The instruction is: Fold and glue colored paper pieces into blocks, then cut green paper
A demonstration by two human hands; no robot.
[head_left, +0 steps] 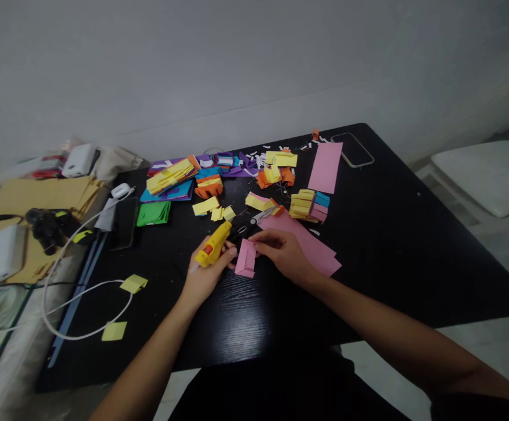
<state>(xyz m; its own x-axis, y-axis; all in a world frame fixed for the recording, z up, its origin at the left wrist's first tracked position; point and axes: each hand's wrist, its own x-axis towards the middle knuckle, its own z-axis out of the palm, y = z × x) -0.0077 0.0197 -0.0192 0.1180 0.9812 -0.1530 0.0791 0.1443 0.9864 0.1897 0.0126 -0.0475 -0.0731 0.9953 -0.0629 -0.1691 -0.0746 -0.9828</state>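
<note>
A yellow glue gun [214,244] rests in my left hand [208,268], whose fingers are closed around it beside the small folded pink paper [246,259]. That paper is pinched at its right edge by my right hand [280,248]. Just beyond the hands lie scissors [258,218] with their blades toward the back right. Larger pink sheets [309,242] stick out beyond my right hand. A stack of folded yellow strips [301,204] sits behind them.
The black table [394,251] carries yellow bundles [172,175], green papers [153,213], a dark phone [124,223], another phone [352,150] and a pink sheet [325,168]. A white cable [83,338] loops at the left. A white stool [486,175] stands right.
</note>
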